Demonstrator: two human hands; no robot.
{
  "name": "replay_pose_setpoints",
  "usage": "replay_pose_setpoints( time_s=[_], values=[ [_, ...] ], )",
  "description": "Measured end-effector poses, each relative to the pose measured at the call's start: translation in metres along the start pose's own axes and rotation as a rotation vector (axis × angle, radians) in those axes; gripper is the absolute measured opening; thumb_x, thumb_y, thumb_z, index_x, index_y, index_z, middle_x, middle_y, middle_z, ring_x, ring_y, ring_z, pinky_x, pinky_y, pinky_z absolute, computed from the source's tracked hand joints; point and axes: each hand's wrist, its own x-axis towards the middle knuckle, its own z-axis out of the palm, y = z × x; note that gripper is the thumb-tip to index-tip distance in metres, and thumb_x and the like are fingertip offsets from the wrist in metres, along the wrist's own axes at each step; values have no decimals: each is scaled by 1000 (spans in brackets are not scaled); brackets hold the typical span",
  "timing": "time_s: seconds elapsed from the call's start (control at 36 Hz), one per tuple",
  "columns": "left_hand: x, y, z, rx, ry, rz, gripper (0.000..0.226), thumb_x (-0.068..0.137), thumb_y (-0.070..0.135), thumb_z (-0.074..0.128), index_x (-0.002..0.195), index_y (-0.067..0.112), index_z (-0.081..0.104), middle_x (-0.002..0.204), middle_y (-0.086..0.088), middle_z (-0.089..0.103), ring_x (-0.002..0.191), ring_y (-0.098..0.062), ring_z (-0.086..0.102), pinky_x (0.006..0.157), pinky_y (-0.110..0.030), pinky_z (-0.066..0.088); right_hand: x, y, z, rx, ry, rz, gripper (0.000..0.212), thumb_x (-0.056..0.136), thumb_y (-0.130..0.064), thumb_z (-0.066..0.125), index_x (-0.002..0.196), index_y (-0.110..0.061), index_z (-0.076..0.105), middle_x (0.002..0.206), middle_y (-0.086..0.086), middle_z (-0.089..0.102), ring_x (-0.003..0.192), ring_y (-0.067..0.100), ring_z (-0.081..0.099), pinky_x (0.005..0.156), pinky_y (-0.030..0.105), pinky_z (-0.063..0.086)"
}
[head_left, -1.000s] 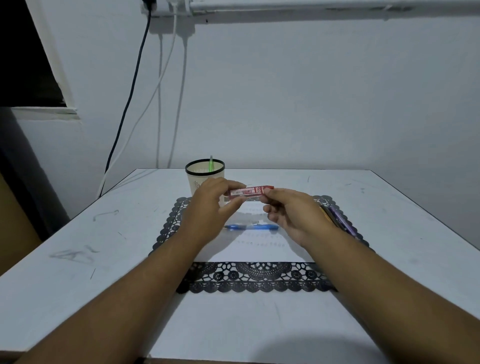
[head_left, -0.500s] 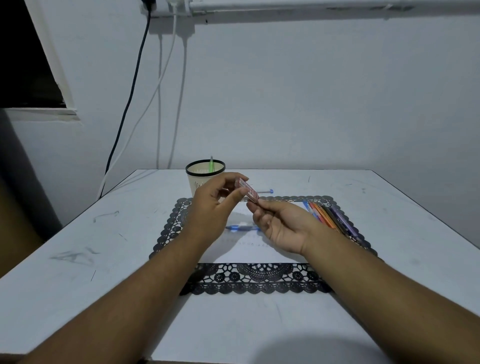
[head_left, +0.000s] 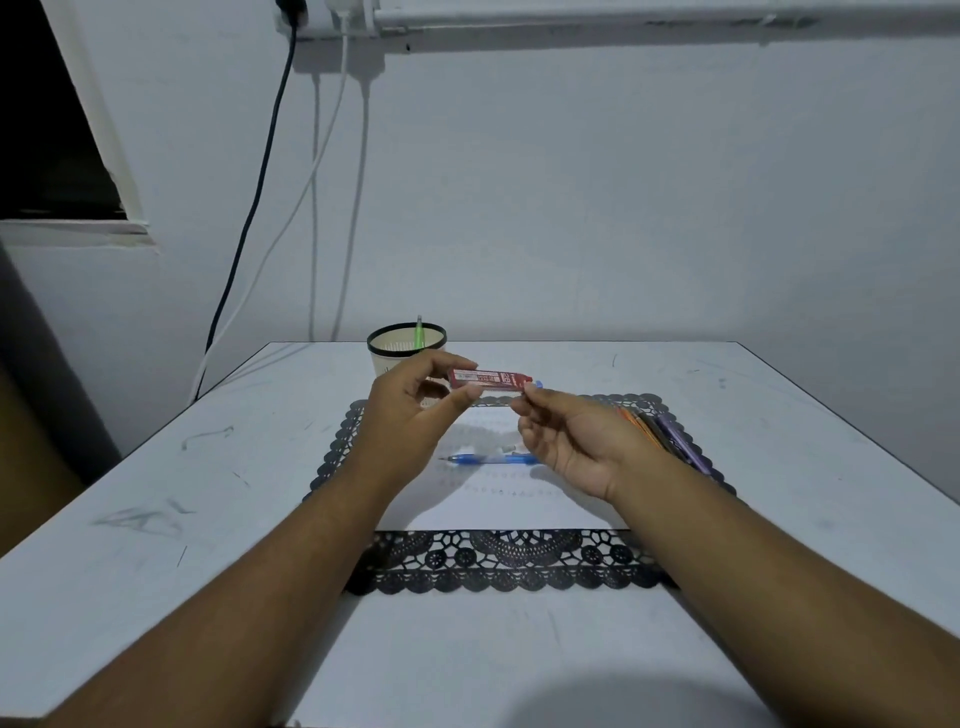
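A small red lead case (head_left: 488, 379) lies level in the air above the mat. My left hand (head_left: 410, 410) pinches its left end between thumb and fingers. My right hand (head_left: 571, 441) is palm up, and its fingertips pinch the case's right end, where a small blue tip (head_left: 538, 384) shows. Below the hands a blue mechanical pencil (head_left: 488, 459) lies on a white sheet of paper (head_left: 498, 504).
The paper rests on a black lace mat (head_left: 493, 564) on a white table (head_left: 156, 493). A cream cup with a black rim (head_left: 407, 348) holds a green pen at the back. Several coloured pens (head_left: 670, 436) lie on the mat's right edge. Cables hang down the wall.
The red case was tilted end-on half a second ago; it now lies level again between both hands. My right hand has turned more palm up.
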Motion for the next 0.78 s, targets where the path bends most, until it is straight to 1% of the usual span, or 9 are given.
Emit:
replay_pose_setpoints(
  time_s=[0.06, 0.14, 0.19, 0.25, 0.31, 0.36, 0.39, 0.64, 0.78],
  values=[
    [0, -1, -1, 67, -33, -14, 18, 87, 32, 80, 103, 36, 72, 102, 10, 75, 90, -16, 71, 81, -44, 62, 2, -1, -4, -132, 29, -128, 9, 97, -13, 72, 99, -4, 70, 84, 11, 77, 60, 15, 69, 51, 26, 58],
    [0, -4, -2, 233, -79, -14, 17, 90, 25, 80, 100, 35, 70, 99, 20, 72, 86, -7, 67, 76, -30, 56, 2, -5, -8, -444, 85, -342, 9, 98, -19, 73, 94, -11, 73, 92, 8, 79, 71, 15, 70, 57, 30, 59],
    [-1, -5, -2, 343, -102, -19, 18, 90, 25, 80, 98, 36, 68, 97, 26, 71, 86, -2, 65, 67, -14, 47, 2, -7, -9, -546, 112, -442, 9, 97, -18, 74, 89, -14, 75, 91, 7, 78, 74, 16, 71, 57, 32, 59],
    [-1, -5, 0, 437, -122, -16, 21, 90, 27, 80, 102, 37, 67, 95, 31, 69, 88, 6, 62, 64, -7, 43, 1, -7, -9, -598, 114, -505, 10, 97, -18, 74, 88, -16, 75, 91, 8, 77, 76, 18, 72, 55, 33, 60],
    [-2, -5, 2, 484, -163, -9, 30, 90, 26, 80, 113, 39, 66, 92, 28, 71, 88, 9, 62, 66, -10, 44, -1, -6, -8, -645, 107, -562, 9, 97, -19, 74, 89, -17, 75, 90, 8, 77, 76, 18, 72, 54, 32, 60],
    [-2, -5, 4, 512, -210, -6, 39, 91, 24, 80, 124, 39, 65, 95, 22, 72, 84, 7, 63, 74, -24, 52, -3, -5, -7, -670, 100, -605, 7, 97, -20, 74, 91, -17, 74, 89, 7, 77, 76, 17, 71, 53, 32, 59],
    [-2, -5, 5, 521, -227, -4, 41, 91, 23, 79, 126, 38, 65, 96, 20, 73, 84, 6, 64, 75, -26, 52, -4, -5, -6, -677, 97, -621, 7, 98, -20, 74, 92, -16, 73, 89, 6, 77, 75, 17, 71, 53, 32, 59],
    [-4, -6, 10, 557, -269, 37, 36, 93, 23, 75, 126, 32, 64, 96, 16, 72, 83, 4, 65, 74, -24, 54, -10, -2, -3, -786, 95, -768, 6, 98, -24, 74, 92, -24, 71, 85, -4, 73, 79, 14, 72, 55, 32, 59],
    [-5, -6, 12, 582, -264, 48, 30, 93, 25, 73, 119, 36, 63, 90, 20, 70, 84, 11, 62, 64, -14, 43, -14, -2, -1, -687, 33, -802, 5, 99, -23, 72, 94, -23, 71, 90, 5, 75, 79, 20, 72, 55, 33, 57]
  ],
)
